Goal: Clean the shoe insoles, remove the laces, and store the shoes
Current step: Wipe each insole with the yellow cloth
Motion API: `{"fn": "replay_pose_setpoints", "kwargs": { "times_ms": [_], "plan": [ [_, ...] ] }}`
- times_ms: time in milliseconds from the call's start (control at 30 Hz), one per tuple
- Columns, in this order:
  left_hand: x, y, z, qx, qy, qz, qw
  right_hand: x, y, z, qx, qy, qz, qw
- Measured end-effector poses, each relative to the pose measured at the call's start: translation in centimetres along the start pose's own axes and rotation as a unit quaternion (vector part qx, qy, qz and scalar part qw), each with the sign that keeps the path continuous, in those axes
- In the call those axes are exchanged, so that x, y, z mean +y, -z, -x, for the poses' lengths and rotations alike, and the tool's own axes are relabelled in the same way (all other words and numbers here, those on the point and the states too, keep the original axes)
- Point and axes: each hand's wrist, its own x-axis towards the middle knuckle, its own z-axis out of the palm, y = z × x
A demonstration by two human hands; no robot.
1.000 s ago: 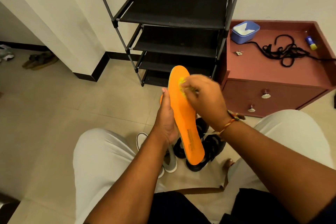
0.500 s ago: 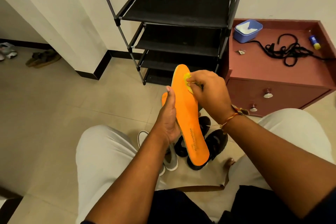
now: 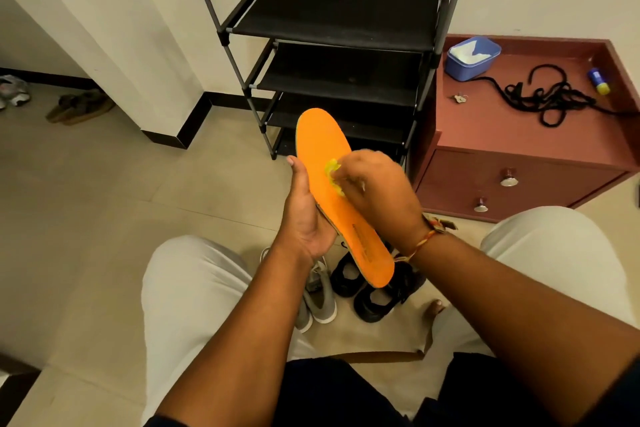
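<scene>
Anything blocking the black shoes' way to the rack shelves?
Nothing visible does; the rack shelves face the black shoes openly. The orange insole, held by the left hand, and the right hand pinching a yellow cloth hide the floor between.

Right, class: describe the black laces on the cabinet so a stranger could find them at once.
Find the low reddish cabinet right of the black shoe rack. On its top, between the blue tub and a small blue-and-yellow bottle, lies a tangle of black laces, the only dark, stringy thing there.
</scene>
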Motion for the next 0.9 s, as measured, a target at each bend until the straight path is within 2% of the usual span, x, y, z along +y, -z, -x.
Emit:
{"fn": "replay_pose_setpoints", "kwargs": {
  "times_ms": [67,167,333,400,533,633,767,900],
  "plan": [
    [-0.3,-0.2,0.2,-0.01,0.003,-0.001,1.0,1.4,0.6,-0.7,0.04,-0.026,0.0,0.999],
    [-0.5,-0.1,0.1,-0.004,0.002,-0.005,1.0,1.6,0.6,-0.5,0.039,-0.046,-0.009,0.998],
    [1.1,0.9,-0.7,0.049,-0.037,0.013,0.998,-1.2,-1.0,1.7,-0.071,0.003,-0.093,0.993],
    [1.7,1.2,-0.9,0.06,-0.053,0.036,0.996,-1.2,-1.2,1.7,-0.086,0.03,-0.096,0.991],
    [1.7,0.8,-0.9,0.039,-0.06,0.053,0.996,0.3,-0.8,0.6,-0.026,0.006,-0.045,0.999],
    [1.8,0.6,-0.8,0.044,-0.058,0.055,0.996,0.5,-0.8,0.5,-0.019,-0.007,-0.036,0.999],
    [1.5,0.1,-0.4,0.054,-0.043,0.033,0.997,0.6,-0.7,0.5,0.015,-0.062,-0.084,0.994],
    [0.7,-0.6,0.1,0.033,-0.017,-0.001,0.999,1.3,-0.4,0.2,0.043,-0.132,-0.125,0.982]
  ]
}}
